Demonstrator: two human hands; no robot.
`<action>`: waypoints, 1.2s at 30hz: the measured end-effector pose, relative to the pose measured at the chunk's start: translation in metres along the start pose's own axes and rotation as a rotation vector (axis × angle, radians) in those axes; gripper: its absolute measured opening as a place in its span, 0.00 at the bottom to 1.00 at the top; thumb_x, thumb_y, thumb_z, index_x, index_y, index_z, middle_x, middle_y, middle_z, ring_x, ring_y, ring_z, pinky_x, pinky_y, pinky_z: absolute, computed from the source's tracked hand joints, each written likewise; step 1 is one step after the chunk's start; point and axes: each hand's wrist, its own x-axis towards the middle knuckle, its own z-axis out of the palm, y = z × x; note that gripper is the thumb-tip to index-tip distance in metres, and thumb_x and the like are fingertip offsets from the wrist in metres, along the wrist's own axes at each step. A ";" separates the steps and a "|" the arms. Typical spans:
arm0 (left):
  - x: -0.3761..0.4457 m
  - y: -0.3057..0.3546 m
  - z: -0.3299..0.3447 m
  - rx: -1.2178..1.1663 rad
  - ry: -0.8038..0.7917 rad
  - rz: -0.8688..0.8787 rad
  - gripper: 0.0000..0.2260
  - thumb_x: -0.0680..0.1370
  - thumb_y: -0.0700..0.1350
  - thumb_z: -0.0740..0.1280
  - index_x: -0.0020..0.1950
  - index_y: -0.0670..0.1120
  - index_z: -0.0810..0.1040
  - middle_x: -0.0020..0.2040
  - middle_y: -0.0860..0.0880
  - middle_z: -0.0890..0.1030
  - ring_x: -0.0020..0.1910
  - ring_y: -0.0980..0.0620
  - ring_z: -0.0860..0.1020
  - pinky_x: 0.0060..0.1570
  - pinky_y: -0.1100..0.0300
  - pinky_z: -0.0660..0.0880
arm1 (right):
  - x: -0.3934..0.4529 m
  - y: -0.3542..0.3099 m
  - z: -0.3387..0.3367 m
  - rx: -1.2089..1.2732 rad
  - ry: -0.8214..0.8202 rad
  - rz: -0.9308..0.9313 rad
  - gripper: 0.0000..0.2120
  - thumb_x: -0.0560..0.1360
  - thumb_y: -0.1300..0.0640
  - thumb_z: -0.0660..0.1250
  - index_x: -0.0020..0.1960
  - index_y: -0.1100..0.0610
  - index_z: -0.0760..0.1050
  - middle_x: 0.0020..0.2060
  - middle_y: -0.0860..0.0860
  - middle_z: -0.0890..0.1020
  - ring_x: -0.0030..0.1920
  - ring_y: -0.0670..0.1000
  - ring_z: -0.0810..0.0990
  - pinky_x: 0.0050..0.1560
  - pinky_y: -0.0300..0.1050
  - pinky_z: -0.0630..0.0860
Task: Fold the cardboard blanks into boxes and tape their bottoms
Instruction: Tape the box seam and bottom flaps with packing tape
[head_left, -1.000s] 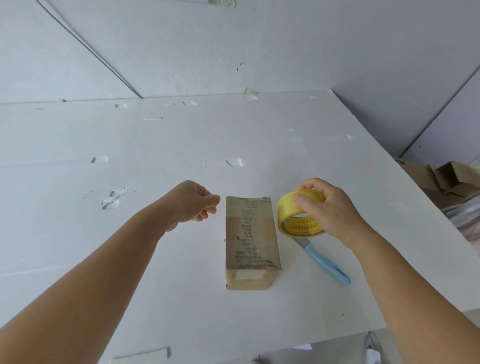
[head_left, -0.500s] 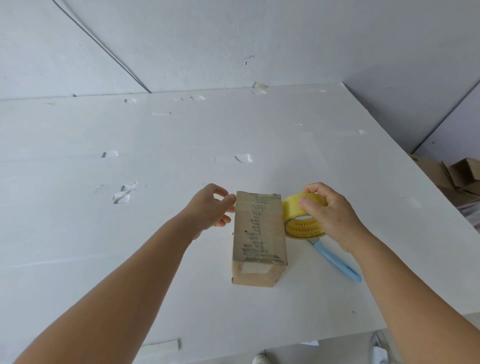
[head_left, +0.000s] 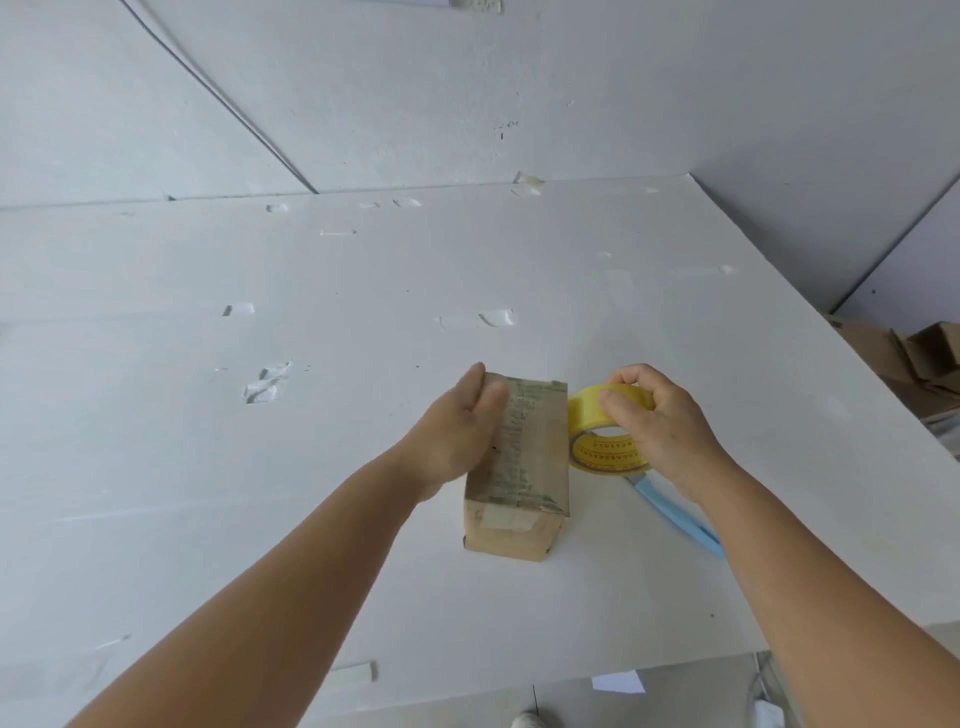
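since the frame a second back, my left hand (head_left: 460, 436) had crossed the gap and landed on the box (head_left: 519, 457), where before it hung curled in the air well to the left. the box sat near the middle of the white table (head_left: 208, 519), long side running away from me, its upper face already banded with clear tape along the seam and a short strip lapping down the near end. i judged that face to be the bottom, turned up so the seam could be reached. my left fingers lay fairly straight, thumb on the top face and the rest along the left wall, as far as i could tell pressing rather than gripping, probably to stop the light box sliding while tape went on or got rubbed down. my right hand (head_left: 660, 426) was clamped on the yellow tape roll (head_left: 602, 441), fingers curled over its rim, the roll standing on edge just beside the box's right wall, close enough to draw a fresh strip across. a blue-handled cutter (head_left: 675, 509) lay on the table under my right wrist, within reach for cutting. off the table's right edge, more cardboard (head_left: 924, 358) was heaped, some of it apparently already folded up.
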 end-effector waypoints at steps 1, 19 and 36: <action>-0.003 -0.002 0.005 -0.014 -0.044 -0.023 0.08 0.82 0.50 0.55 0.55 0.46 0.66 0.46 0.51 0.76 0.45 0.52 0.75 0.45 0.60 0.73 | 0.000 0.000 0.001 -0.005 0.002 0.001 0.10 0.65 0.42 0.63 0.45 0.43 0.74 0.49 0.51 0.77 0.47 0.50 0.75 0.42 0.43 0.69; 0.026 0.020 0.019 1.058 -0.176 0.291 0.31 0.78 0.65 0.51 0.78 0.52 0.53 0.71 0.49 0.67 0.70 0.48 0.64 0.68 0.52 0.56 | 0.010 -0.012 0.002 -0.169 -0.057 -0.154 0.07 0.79 0.47 0.58 0.48 0.44 0.74 0.52 0.52 0.74 0.50 0.48 0.73 0.45 0.32 0.65; 0.030 0.047 0.012 1.046 -0.291 -0.048 0.30 0.77 0.63 0.56 0.76 0.54 0.54 0.73 0.49 0.64 0.72 0.46 0.60 0.70 0.51 0.54 | 0.036 -0.008 -0.005 -0.647 -0.067 -0.354 0.12 0.80 0.46 0.56 0.54 0.47 0.77 0.42 0.49 0.69 0.47 0.50 0.67 0.55 0.47 0.63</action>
